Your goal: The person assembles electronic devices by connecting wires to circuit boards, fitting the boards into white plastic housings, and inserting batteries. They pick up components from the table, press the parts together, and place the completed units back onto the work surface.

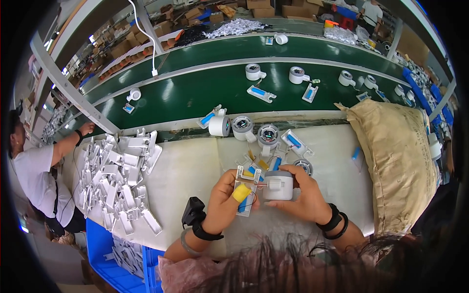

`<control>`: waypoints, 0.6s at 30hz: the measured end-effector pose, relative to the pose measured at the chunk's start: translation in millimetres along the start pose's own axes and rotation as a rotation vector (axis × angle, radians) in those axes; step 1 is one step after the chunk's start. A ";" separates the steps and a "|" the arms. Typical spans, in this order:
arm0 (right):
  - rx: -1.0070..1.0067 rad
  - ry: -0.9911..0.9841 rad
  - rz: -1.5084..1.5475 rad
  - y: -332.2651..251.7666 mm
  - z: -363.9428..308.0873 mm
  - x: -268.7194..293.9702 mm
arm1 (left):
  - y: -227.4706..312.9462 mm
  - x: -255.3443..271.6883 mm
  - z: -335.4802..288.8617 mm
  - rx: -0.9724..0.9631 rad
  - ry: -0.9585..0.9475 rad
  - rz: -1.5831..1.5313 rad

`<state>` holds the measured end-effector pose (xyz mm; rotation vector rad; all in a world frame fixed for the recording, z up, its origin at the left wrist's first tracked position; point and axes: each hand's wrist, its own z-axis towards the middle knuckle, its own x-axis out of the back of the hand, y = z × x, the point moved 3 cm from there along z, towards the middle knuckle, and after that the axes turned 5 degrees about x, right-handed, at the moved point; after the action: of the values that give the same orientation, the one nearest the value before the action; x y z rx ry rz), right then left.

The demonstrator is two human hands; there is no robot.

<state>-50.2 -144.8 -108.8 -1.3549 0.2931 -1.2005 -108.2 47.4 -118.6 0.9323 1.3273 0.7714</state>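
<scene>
A green belt [195,100] crosses the far side, beyond a pale table [188,166]. On the right stands a brown sack [395,166]; at the far left, a co-worker [41,171] reaches toward the belt. White parts [119,180] lie heaped on the table's left, with a blue bin [102,249] near, below them. In the middle, the right hand [310,195] grips a white housing [278,186] above the table, and the left hand [223,195], its thumb in yellow wrap [241,192], grips a white tray [249,207] just left of it. Thin wires [261,184] run between the two.
</scene>
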 end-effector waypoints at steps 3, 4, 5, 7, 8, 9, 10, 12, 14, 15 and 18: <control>0.202 0.119 -0.279 5.2 1.3 6.1 | -5.7 2.3 8.1 -0.023 0.080 0.118; 0.301 0.172 -0.404 3.4 1.4 10.0 | -7.5 3.8 8.3 0.013 0.093 0.132; 0.301 0.190 -0.424 1.8 0.8 11.9 | -9.4 5.7 7.8 0.048 0.104 0.147; 0.350 0.186 -0.489 -2.1 1.5 11.3 | -11.0 9.1 6.6 0.058 0.117 0.168; 0.351 0.205 -0.517 -2.5 2.3 12.0 | -11.5 11.7 7.4 0.079 0.162 0.190; 0.353 0.205 -0.509 -1.8 1.2 8.7 | -12.4 14.5 8.0 0.104 0.189 0.162; 0.356 0.204 -0.499 0.0 -0.4 6.8 | -12.7 14.1 7.9 0.096 0.167 0.161; 0.364 0.206 -0.532 4.8 -4.1 5.3 | -13.1 13.4 5.5 0.142 0.172 0.205; 0.359 0.219 -0.542 8.0 -5.6 4.0 | -12.3 10.2 5.3 0.118 0.117 0.178; 0.356 0.203 -0.549 8.4 -4.9 3.9 | -13.7 10.9 4.4 0.113 0.129 0.176; 0.334 0.211 -0.563 5.5 -3.6 4.2 | -14.2 9.9 6.6 0.124 0.146 0.174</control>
<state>-48.5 -151.3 -112.5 -1.0431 -0.1558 -1.7766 -101.2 49.1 -135.7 1.1183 1.4471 0.9124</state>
